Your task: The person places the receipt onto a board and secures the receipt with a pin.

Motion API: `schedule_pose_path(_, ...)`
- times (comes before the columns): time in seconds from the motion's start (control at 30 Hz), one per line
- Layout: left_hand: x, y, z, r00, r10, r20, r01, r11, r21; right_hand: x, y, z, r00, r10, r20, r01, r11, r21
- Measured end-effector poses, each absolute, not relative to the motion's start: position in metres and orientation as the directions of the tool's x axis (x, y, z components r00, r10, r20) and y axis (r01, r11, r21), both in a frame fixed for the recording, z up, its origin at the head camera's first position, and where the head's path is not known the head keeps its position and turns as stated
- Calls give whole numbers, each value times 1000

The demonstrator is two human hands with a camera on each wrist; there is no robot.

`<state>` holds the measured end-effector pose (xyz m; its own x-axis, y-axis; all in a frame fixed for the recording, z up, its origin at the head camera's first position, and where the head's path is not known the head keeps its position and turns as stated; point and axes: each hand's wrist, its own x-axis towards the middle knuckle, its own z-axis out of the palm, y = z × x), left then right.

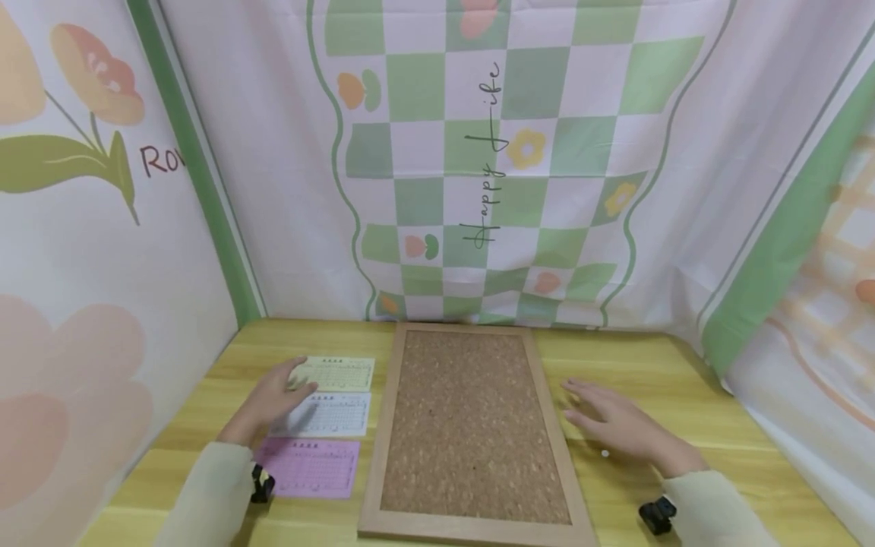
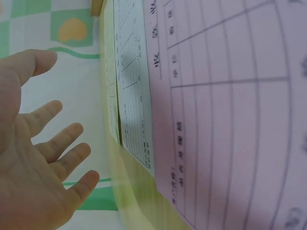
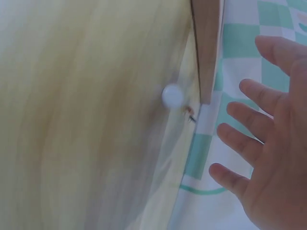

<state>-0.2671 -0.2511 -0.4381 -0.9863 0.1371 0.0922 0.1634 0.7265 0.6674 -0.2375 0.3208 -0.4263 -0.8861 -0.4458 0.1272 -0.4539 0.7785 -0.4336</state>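
My left hand (image 1: 276, 395), fingers spread and holding nothing, is over the left ends of a pale yellow printed form (image 1: 342, 372) and a pale blue-white one (image 1: 342, 414). A pink printed form (image 1: 314, 469) lies nearest me, by the left wrist; its ruled lines fill much of the left wrist view. To the right of the wood-framed cork board (image 1: 478, 425), my right hand (image 1: 618, 422) is held with fingers extended and nothing in them. Below that hand, a small white round thing (image 3: 172, 96) is on the table, its kind unclear.
The cork board lies flat in the middle of the yellow wood-grain table (image 1: 649, 357). Behind the table hangs a green-and-white checked curtain (image 1: 472, 190), with printed cloth on both sides. A tiny orange and dark thing (image 3: 189, 114) shows near the white one, too blurred to name.
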Motion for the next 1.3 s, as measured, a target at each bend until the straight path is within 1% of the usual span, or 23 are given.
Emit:
schedule_pose_path(0.17, -268, -254, -436, -981, 150, 119, 191, 740, 645, -241, 312, -426, -877, -473, 88, -457, 761, -461)
schedule_pose_path(0.47, -273, -253, -432, -987, 137, 88, 160, 723, 672, -243, 303, -429, -859, -511, 26, -438, 710, -552)
schedule_pose_path(0.8, -281, -254, -434, -992, 117, 49, 117, 683, 721, -247, 296, -431, -832, -554, 40, -484, 688, -540)
schedule_pose_path(1.07, -286, -256, -433, -995, 103, 7, 72, 650, 756, -247, 293, -427, -826, -564, -21, -475, 715, -512)
schedule_pose_path(1.3, -294, -257, -434, -996, 84, -41, 23, 647, 762, -247, 291, -426, -822, -568, -50, -459, 711, -533)
